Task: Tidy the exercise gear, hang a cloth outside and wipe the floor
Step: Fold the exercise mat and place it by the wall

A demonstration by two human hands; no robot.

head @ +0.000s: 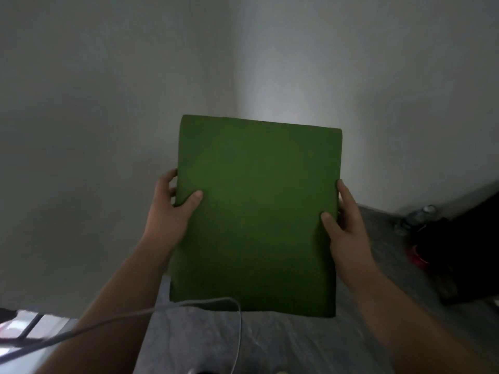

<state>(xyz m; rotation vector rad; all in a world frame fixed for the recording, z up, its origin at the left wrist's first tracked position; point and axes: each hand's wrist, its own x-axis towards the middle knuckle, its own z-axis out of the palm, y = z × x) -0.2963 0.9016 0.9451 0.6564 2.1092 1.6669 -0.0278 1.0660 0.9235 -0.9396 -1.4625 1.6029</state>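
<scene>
Two hands gripping a folded green mat (256, 211) upright, left hand (170, 209) and right hand (343, 225) on opposite edges, thumbs in front

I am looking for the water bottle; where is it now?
In the head view, the water bottle lies on the floor at the far right, against the wall, beside a dark object and right of the green mat.

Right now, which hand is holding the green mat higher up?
The left hand. It grips the green mat on its left edge, higher in the picture than the right hand, which holds the opposite edge lower down.
</scene>
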